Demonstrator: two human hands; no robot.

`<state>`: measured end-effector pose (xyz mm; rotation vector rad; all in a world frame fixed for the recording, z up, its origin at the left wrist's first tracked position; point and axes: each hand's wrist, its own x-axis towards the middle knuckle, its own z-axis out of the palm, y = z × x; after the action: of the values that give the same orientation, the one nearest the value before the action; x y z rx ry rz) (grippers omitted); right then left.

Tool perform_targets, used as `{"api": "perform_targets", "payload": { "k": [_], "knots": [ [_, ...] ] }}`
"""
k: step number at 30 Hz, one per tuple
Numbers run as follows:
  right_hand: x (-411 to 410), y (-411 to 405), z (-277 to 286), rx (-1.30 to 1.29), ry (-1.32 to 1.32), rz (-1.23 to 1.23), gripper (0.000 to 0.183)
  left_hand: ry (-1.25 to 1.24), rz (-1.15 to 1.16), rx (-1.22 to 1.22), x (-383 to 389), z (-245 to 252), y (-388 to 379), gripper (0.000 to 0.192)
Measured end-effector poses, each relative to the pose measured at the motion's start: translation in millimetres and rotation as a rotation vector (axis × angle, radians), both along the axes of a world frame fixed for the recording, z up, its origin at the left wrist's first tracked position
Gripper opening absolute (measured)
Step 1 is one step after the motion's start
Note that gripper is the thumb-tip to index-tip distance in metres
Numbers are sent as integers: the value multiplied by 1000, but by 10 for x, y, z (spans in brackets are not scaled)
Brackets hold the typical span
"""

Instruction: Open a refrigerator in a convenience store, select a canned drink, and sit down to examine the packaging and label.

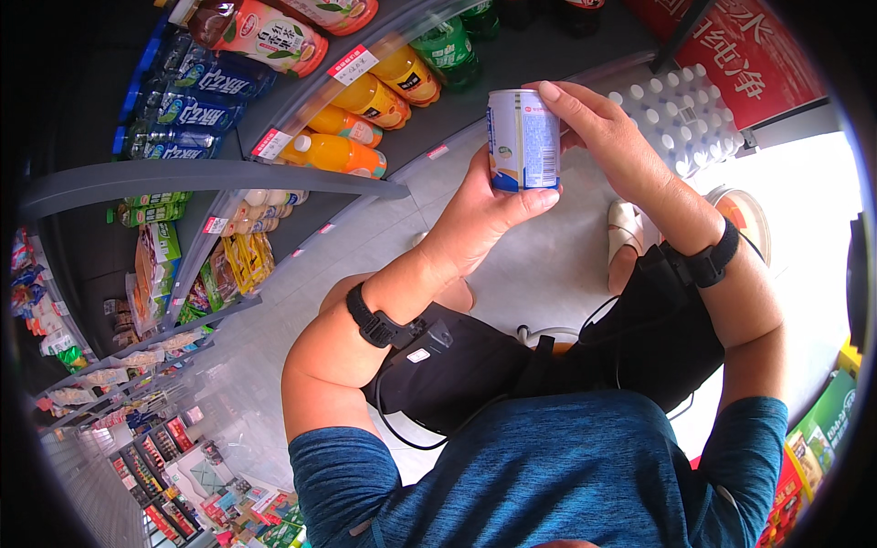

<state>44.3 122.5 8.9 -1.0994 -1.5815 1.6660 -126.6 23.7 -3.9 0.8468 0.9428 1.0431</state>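
Note:
A white and blue drinks can (pixel 524 140) is held upright in front of me, its printed side and barcode towards the camera. My left hand (pixel 479 212) grips it low down, with the thumb across the bottom edge. My right hand (pixel 593 123) touches the top right of the can, thumb at the rim; its other fingers are partly hidden behind the can. Black straps with small devices and cables sit on both forearms.
Shelves to the left hold orange drink bottles (pixel 342 154), blue-labelled bottles (pixel 205 89) and snack packets (pixel 248 260). A shrink-wrapped pack of bottles (pixel 678 120) stands on the floor beyond my right hand, near a round container (pixel 740 219). A grey shelf edge (pixel 226 177) juts out at left.

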Motion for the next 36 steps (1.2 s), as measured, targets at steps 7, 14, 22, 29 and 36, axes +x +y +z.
{"api": "perform_targets", "payload": {
  "k": [7, 14, 22, 29, 36],
  "knots": [
    [2, 10, -9, 17, -4, 4, 65, 31, 0, 17, 0, 0, 8, 65],
    [53, 96, 10, -32, 129, 64, 63, -82, -29, -12, -17, 132, 7, 65],
    [8, 59, 58, -331, 345, 138, 73, -366, -138, -117, -72, 163, -2, 61],
    [43, 18, 152, -342, 347, 81, 76, -475, -212, -223, -64, 188, 48, 75],
    [46, -4, 193, -271, 307, 8, 74, -560, -184, -259, -46, 190, 84, 82]
  ]
}}
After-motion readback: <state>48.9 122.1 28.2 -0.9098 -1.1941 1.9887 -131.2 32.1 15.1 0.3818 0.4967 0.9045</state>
